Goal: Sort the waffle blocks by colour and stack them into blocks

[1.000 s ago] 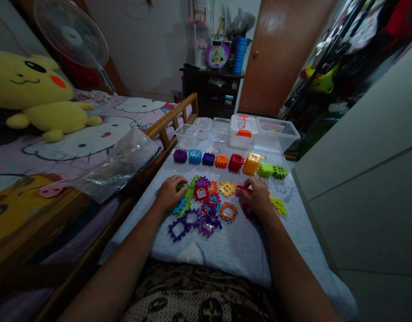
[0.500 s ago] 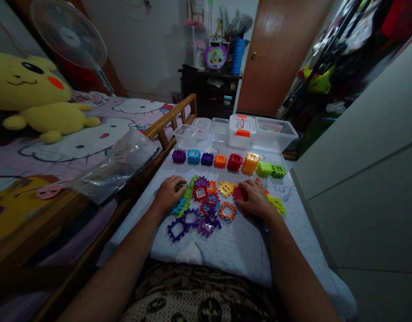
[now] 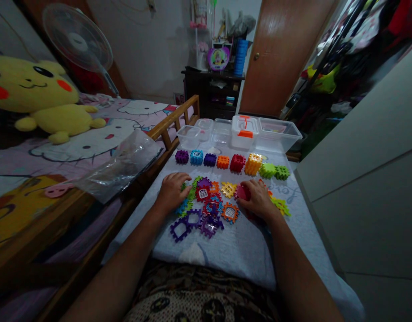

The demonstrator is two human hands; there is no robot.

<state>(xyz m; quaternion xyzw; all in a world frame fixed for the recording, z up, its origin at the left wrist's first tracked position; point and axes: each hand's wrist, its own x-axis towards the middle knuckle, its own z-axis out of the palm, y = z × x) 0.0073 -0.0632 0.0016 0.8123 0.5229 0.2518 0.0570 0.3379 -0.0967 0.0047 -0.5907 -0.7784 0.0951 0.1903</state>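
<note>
My left hand (image 3: 172, 190) is over the left edge of a loose pile of interlocking plastic tiles, thumb apart from the fingers, with green tiles (image 3: 192, 190) beside it. Whether it touches any tile is hard to see. At the pile's right side, the fingers of my right hand (image 3: 256, 199) are on a red tile (image 3: 242, 192), partly covering it. Between the hands lie a red window tile (image 3: 203, 193), a yellow tile (image 3: 228, 189), an orange window tile (image 3: 230, 212) and purple frames (image 3: 194, 218). Yellow-green tiles (image 3: 280, 206) lie beyond my right wrist.
Behind the pile runs a row of colour-sorted stacks, from purple (image 3: 182, 156) to green (image 3: 281, 172). Clear plastic bins (image 3: 279, 129) and a lidded box (image 3: 244, 134) with an orange latch stand at the back. A wooden bed rail (image 3: 174, 120) borders the left side.
My left hand's thumb and fingers have spread apart around the dark green tile seen there before. My right hand stays on the red tile. The view has shifted slightly.
</note>
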